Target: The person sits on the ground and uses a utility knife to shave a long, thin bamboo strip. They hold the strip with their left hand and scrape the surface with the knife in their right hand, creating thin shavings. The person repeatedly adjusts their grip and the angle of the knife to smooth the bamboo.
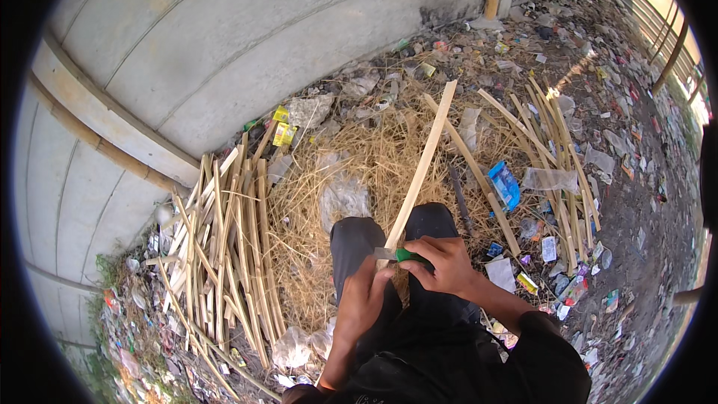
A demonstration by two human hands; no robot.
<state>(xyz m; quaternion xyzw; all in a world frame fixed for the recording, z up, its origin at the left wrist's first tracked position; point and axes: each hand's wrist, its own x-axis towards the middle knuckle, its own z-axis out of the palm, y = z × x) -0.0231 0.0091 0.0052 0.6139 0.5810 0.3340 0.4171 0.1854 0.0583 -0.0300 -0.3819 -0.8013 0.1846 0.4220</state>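
Observation:
A long pale bamboo strip (pixel 425 161) points away from me between my knees. Its near end is pinched in my left hand (pixel 360 305), thumb and fingers closed on it. My right hand (pixel 449 263) is wrapped round the green handle of a knife (pixel 404 254). The short grey blade lies across the strip's near end, close to my left thumb. The blade's edge is too small to make out clearly.
To the left lies a heap of bamboo strips (pixel 228 254); several more strips (pixel 557 157) lie at the right. Straw-like shavings (pixel 299 209) cover the ground ahead. A blue wrapper (pixel 505 185) and other litter surround me. A grey panel wall (pixel 284 30) stands behind.

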